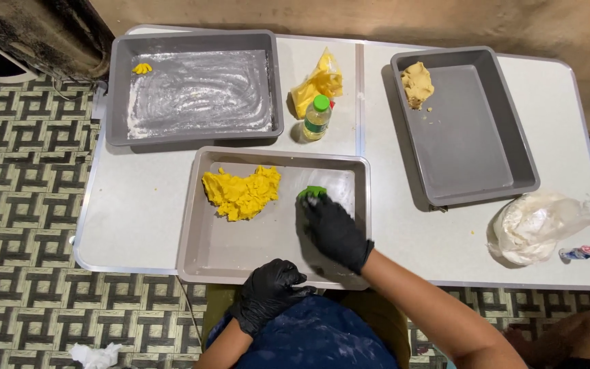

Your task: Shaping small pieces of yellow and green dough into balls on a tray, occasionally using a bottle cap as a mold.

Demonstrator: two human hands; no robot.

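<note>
Black-gloved fingers (310, 203) of the right hand (332, 231) press closed on a green scraper (312, 192) inside the near grey tray (203, 229), right of the yellow dough (242, 193). The left hand (268, 290), fingers curled, grips the tray's near rim. Steady bracing and flat, even strokes would likely serve best on the desk (138, 205).

Floured grey tray (192, 133), bottle (317, 117), grey tub (507, 130) (beige dough inside), white bag (537, 225).
</note>
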